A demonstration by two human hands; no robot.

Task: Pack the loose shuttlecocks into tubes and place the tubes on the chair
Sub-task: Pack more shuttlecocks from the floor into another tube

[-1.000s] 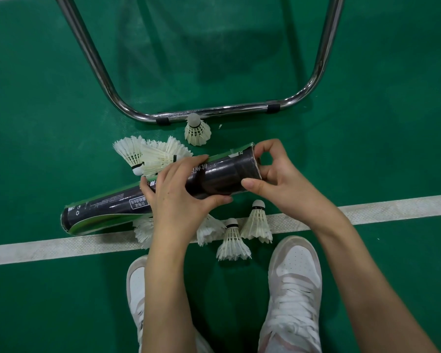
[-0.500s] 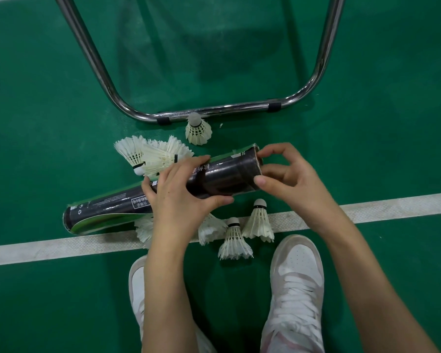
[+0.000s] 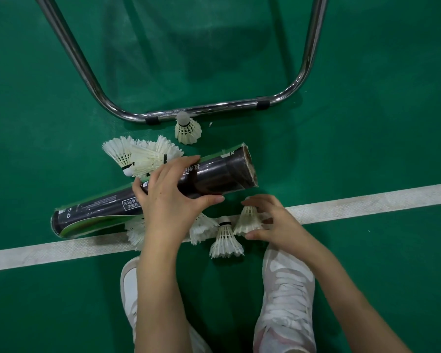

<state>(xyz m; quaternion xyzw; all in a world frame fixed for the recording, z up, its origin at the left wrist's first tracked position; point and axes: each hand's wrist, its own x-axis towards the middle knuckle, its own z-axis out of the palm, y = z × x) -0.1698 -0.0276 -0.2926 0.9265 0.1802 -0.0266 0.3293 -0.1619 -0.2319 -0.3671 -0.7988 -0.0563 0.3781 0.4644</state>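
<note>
Tube (image 3: 219,174): lying across the green floor, gripped round its middle by the left hand (image 3: 168,197).
Right hand (image 3: 278,222): below the tube's open end, fingers curled round an upright shuttlecock (image 3: 248,220) on the white line (image 3: 367,202).

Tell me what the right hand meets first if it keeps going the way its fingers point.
The right hand points left along the white line, its fingers curled around a shuttlecock. Past that one, the next shuttlecock stands right beside it, then the left hand holding the tube; depth is uncertain.

Head-worn camera, facing steeply down, close above floor (image 3: 367,72)
</note>
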